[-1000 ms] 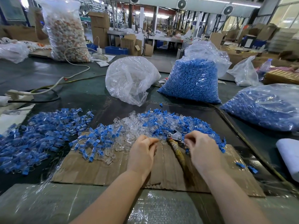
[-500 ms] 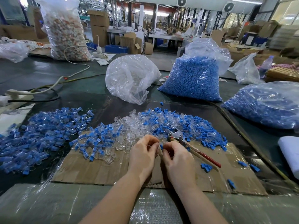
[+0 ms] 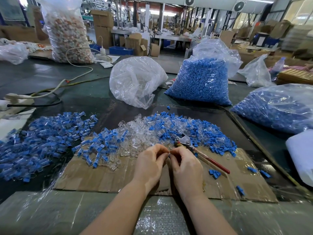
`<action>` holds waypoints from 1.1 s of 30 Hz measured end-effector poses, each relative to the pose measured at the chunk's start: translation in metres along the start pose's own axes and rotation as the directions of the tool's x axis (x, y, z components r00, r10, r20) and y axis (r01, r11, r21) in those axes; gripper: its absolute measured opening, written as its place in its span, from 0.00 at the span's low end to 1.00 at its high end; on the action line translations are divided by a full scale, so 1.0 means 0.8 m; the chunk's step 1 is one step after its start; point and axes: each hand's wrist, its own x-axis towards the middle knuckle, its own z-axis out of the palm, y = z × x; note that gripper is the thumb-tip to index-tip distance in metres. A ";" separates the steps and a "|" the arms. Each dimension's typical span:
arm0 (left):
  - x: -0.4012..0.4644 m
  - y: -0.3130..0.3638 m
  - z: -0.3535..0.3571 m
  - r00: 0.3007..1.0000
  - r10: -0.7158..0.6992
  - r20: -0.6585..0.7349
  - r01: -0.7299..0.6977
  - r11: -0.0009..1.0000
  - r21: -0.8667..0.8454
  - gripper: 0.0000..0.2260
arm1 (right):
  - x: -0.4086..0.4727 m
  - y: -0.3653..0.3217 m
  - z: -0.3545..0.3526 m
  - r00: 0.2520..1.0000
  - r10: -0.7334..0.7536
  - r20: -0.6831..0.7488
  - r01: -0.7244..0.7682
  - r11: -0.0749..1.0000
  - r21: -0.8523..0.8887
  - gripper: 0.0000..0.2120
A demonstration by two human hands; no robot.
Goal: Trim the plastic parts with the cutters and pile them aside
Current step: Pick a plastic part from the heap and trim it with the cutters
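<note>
Since one second ago the right hand (image 3: 187, 164) has let go of the cutters (image 3: 199, 152) and come over to meet the left hand (image 3: 150, 164); since half a second ago the two hands have hardly moved.

In the head view, both hands are above the cardboard sheet (image 3: 105, 177), which lies on the counter (image 3: 84, 92). Their fingertips touch each other, and the curled fingers of both hands pinch one small plastic part (image 3: 169, 154) between them. The part is mostly hidden by the fingers, so its shape cannot be told.

The cutters lie on the cardboard sheet just to the right of the right hand, with the metal head at the edge of the mixed pile (image 3: 169, 131) and the red handles pointing away to the right; no hand touches them.

The mixed pile of clear and blue parts lies along the far edge of the cardboard sheet. A second pile of blue and clear parts (image 3: 42, 139) lies left of the cardboard sheet, on the counter. A few loose blue pieces (image 3: 214, 173) lie on the right part of the sheet.

Beyond the cardboard sheet stand a clear bag (image 3: 135, 82) and a bag of blue parts (image 3: 201, 80); another bag of blue parts (image 3: 277, 107) lies to the far right.
</note>
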 end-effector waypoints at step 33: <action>-0.001 0.004 -0.006 0.997 -0.075 -0.011 0.072 0.982 -0.172 0.06 | -0.006 -0.006 -0.006 0.994 -0.106 -0.037 0.107 0.994 0.037 0.09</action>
